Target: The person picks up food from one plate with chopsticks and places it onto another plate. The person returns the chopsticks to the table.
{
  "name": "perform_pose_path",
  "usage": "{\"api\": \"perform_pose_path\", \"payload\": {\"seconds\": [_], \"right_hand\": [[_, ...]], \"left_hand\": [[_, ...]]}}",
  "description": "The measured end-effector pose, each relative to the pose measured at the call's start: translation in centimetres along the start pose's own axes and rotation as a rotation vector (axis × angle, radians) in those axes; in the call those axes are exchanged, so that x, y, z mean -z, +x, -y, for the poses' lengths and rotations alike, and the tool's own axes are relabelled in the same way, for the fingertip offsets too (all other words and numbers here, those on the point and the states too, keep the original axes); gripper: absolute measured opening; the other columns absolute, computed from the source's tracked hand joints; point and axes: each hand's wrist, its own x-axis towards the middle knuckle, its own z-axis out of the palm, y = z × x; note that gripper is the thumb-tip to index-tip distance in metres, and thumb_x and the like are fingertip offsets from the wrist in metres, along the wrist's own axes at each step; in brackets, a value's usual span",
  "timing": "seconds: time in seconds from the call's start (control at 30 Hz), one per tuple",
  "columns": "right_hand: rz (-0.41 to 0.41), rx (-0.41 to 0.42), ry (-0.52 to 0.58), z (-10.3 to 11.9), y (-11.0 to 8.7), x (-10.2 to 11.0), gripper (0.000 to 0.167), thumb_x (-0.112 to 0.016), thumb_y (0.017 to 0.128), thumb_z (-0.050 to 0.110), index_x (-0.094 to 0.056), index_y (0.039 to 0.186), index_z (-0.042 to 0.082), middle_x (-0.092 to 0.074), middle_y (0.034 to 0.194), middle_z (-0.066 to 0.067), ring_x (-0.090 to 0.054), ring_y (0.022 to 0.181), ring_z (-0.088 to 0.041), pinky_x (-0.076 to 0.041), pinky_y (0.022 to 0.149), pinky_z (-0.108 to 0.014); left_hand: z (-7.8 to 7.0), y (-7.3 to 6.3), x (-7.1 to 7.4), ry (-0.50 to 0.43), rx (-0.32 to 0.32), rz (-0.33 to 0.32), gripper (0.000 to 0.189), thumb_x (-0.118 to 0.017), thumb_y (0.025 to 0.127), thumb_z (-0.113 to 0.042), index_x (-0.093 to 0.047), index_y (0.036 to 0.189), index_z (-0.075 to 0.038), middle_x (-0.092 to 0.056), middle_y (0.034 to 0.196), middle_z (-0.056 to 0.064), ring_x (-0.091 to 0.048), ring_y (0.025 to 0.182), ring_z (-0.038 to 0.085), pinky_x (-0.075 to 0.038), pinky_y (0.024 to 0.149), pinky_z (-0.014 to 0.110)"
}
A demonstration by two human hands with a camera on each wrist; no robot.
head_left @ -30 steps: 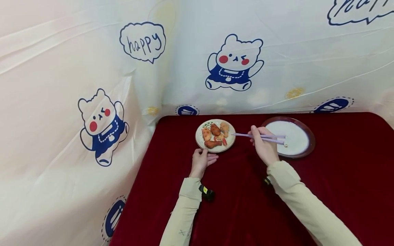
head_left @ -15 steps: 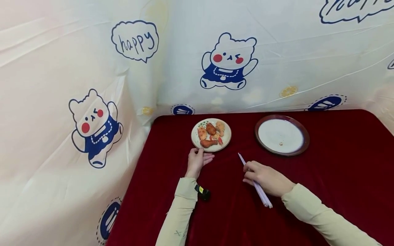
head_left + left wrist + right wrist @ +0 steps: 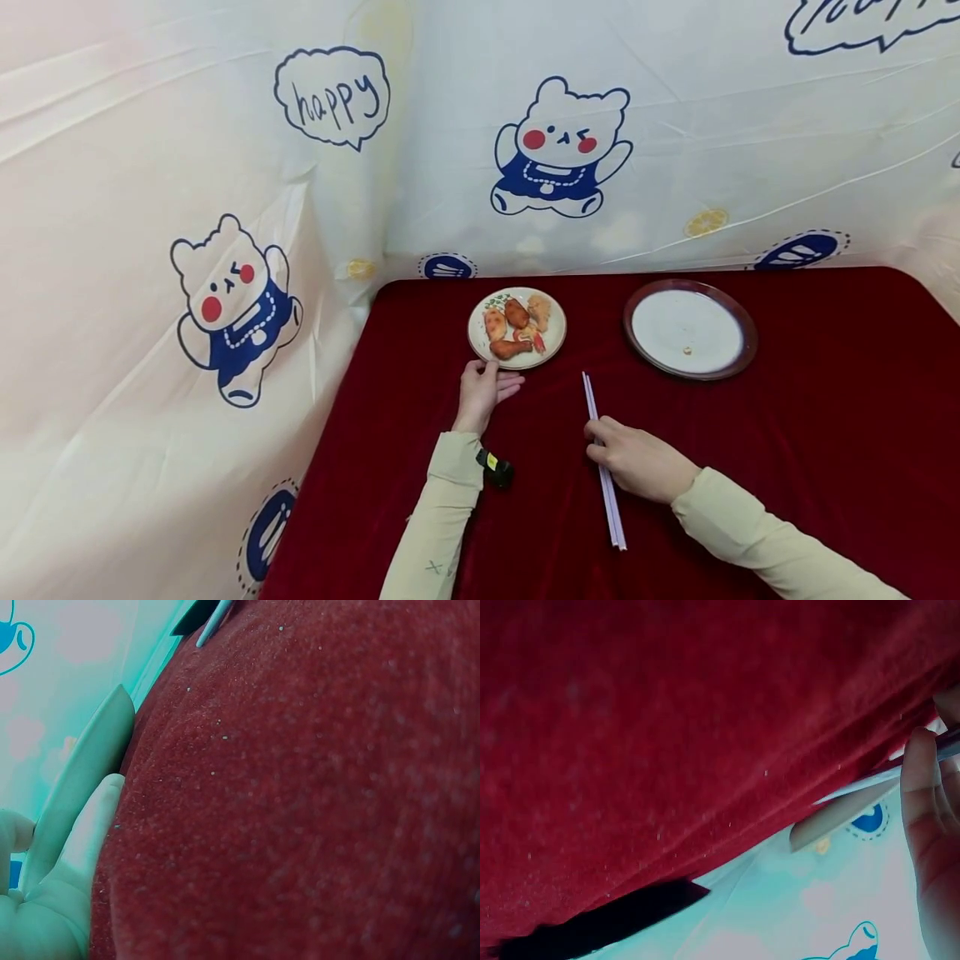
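Note:
My left hand [image 3: 478,396] pinches the near rim of a cream plate [image 3: 480,354], thumb above and fingers beneath or beside it. Fried-looking food [image 3: 512,348], including a drumstick, and green bits show on that plate. In the left wrist view, the plate [image 3: 90,769] is edge-on between thumb and fingers of the hand [image 3: 56,907]. My right hand [image 3: 641,458] holds a pair of pale purple chopsticks [image 3: 609,500] side by side, tips pointing away. They lie low along the tablecloth; whether they touch it I cannot tell. Fingers of the right hand [image 3: 934,840] edge into the right wrist view.
A brown-rimmed plate [image 3: 742,362] with a white middle stands at the back right, a small yellowish morsel [image 3: 687,351] on it. Dark red cloth [image 3: 540,517] covers the table. A printed white curtain [image 3: 420,167] hangs behind and to the left.
My right hand has come back from beside the brown-rimmed plate towards me. The chopsticks turned from crosswise to pointing away, low over the cloth. My left hand stays at its plate.

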Motion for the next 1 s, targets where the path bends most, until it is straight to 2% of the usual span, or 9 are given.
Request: {"api": "perform_pose_path", "payload": {"seconds": [0.4, 0.63, 0.8, 1.0], "right_hand": [[0.041, -0.054, -0.02, 0.4, -0.7, 0.4, 0.017, -0.073, 0.075, -0.001, -0.067, 0.081, 0.014, -0.057, 0.097, -0.003, -0.049, 0.084, -0.013, -0.051, 0.061, -0.018], [0.065, -0.078, -0.011, 0.5, -1.7, 0.2, 0.023, -0.073, 0.076, 0.001, -0.071, 0.098, 0.007, -0.064, 0.11, -0.009, -0.061, 0.097, -0.019, -0.058, 0.075, -0.026], [0.061, -0.103, -0.015, 0.5, -2.3, 0.0, 0.028, -0.073, 0.076, 0.003, -0.072, 0.103, 0.003, -0.066, 0.116, -0.013, -0.064, 0.102, -0.022, -0.059, 0.081, -0.031], [0.029, -0.151, 0.042, 0.1, -2.4, -0.2, 0.026, -0.076, 0.077, 0.007, -0.072, 0.102, 0.004, -0.066, 0.117, -0.014, -0.067, 0.103, -0.024, -0.059, 0.083, -0.035]], "left_hand": [[0.2, 0.3, -0.8, -0.003, 0.013, 0.018, 0.033, -0.041, 0.104, -0.021, -0.038, 0.129, 0.0, -0.067, 0.106, 0.029, -0.073, 0.088, 0.027, -0.062, 0.078, 0.033], [0.2, 0.6, -1.1, -0.002, 0.015, 0.024, 0.032, -0.041, 0.104, -0.02, -0.038, 0.128, 0.001, -0.067, 0.106, 0.03, -0.073, 0.089, 0.029, -0.062, 0.078, 0.033], [0.3, 0.7, -0.4, 0.007, 0.017, 0.019, 0.036, -0.041, 0.105, -0.023, -0.037, 0.132, 0.001, -0.065, 0.109, 0.03, -0.072, 0.092, 0.03, -0.061, 0.082, 0.034], [0.3, 0.7, 0.3, -0.007, 0.025, -0.002, 0.039, -0.043, 0.105, -0.025, -0.038, 0.132, 0.002, -0.065, 0.11, 0.031, -0.072, 0.092, 0.031, -0.062, 0.08, 0.034]]}}
